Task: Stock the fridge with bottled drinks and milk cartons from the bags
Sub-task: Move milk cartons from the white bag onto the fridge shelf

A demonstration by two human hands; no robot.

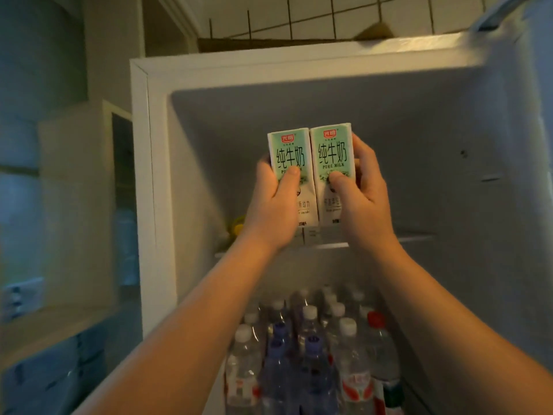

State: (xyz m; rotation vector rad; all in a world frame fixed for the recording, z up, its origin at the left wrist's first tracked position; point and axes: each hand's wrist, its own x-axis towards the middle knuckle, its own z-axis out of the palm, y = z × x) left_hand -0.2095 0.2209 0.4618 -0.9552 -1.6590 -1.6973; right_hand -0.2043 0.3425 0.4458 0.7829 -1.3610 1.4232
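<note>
The open fridge (155, 175) fills my view. Low inside it, water bottles (311, 354) stand crowded, with white, blue and red caps. At the upper shelf (419, 238) my left hand (273, 211) is clamped around the left milk carton (288, 157) and my right hand (365, 199) around the right milk carton (330, 151). Both cartons are upright and touching, with their fronts toward me. Each reads "PURE MILK" under Chinese characters, and my thumbs press on the fronts. Something yellow (238, 227), perhaps fruit, sits blurred behind my left wrist.
</note>
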